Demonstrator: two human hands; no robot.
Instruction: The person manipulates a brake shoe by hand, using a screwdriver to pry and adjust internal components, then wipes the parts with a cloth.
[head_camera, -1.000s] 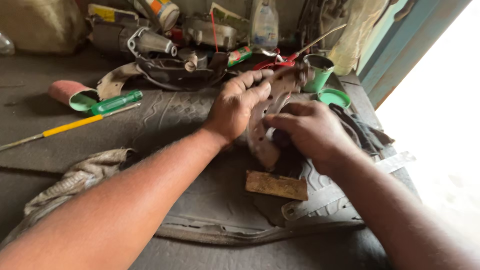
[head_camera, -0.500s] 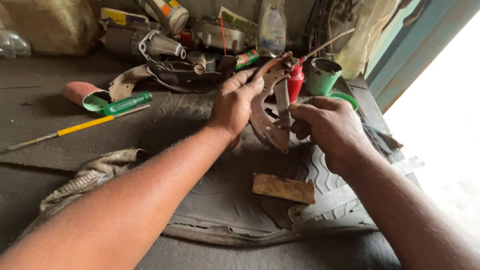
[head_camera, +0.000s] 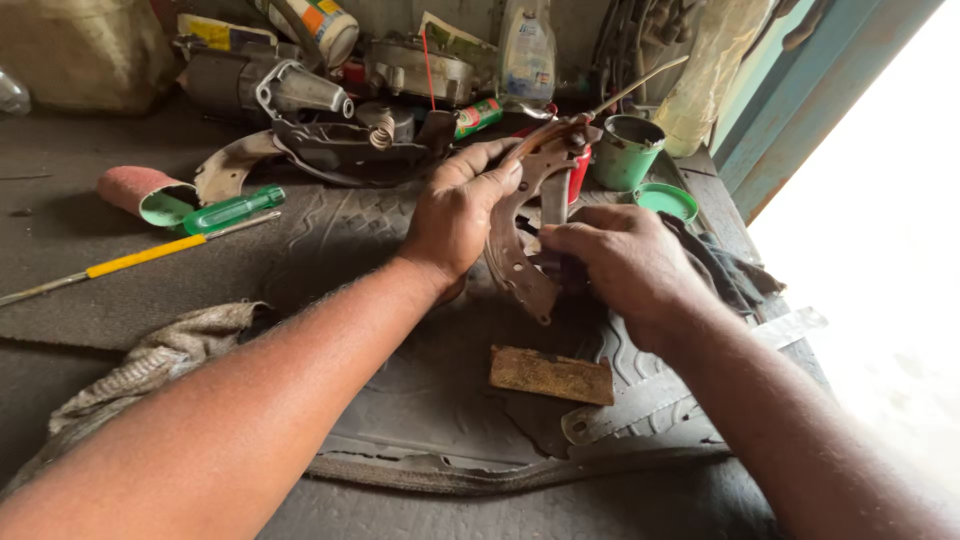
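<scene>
My left hand (head_camera: 458, 212) grips a curved rusty brake shoe (head_camera: 515, 250) by its outer arc and holds it upright over a dark rubber mat (head_camera: 420, 400). My right hand (head_camera: 620, 262) is closed around the shoe's inner side, where a flat metal lever (head_camera: 555, 195) stands up between the two hands. What the right fingers pinch is hidden behind the shoe. A flat rusty metal plate (head_camera: 552, 376) lies on the mat just in front of my hands.
Green-handled (head_camera: 233, 208) and yellow-handled (head_camera: 140, 256) screwdrivers lie at the left beside a pink sanding roll (head_camera: 145, 192). A dirty rag (head_camera: 150, 355) is at lower left. A green tin (head_camera: 626, 150), its lid (head_camera: 667, 200), bottles and engine parts (head_camera: 330, 130) crowd the back.
Both hands have lifted the brake shoe from lying on the mat to standing upright, and moved it a little away from me. The rusty plate stayed in place.
</scene>
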